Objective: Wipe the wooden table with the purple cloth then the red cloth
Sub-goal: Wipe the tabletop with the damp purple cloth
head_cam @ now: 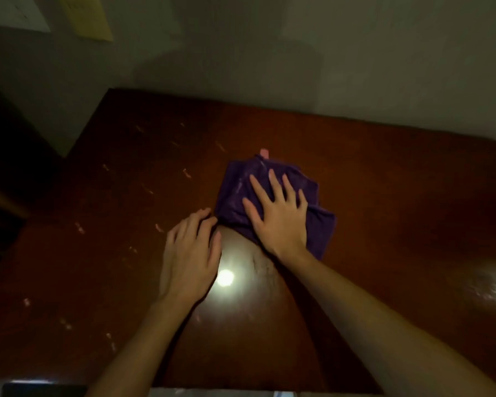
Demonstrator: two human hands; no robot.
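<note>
One flat hand (278, 213) on purple cloth (235, 193)

I am reaching both bare forearms forward from the near edge, the two converging toward the middle. My right hand (275, 213) is lying palm down with fingers spread wide and pointing away — flat, not gripping. My left hand (191, 253) is resting just left of it, palm down, fingers loosely together and slightly curled — fingertips angling toward the right hand.
</note>
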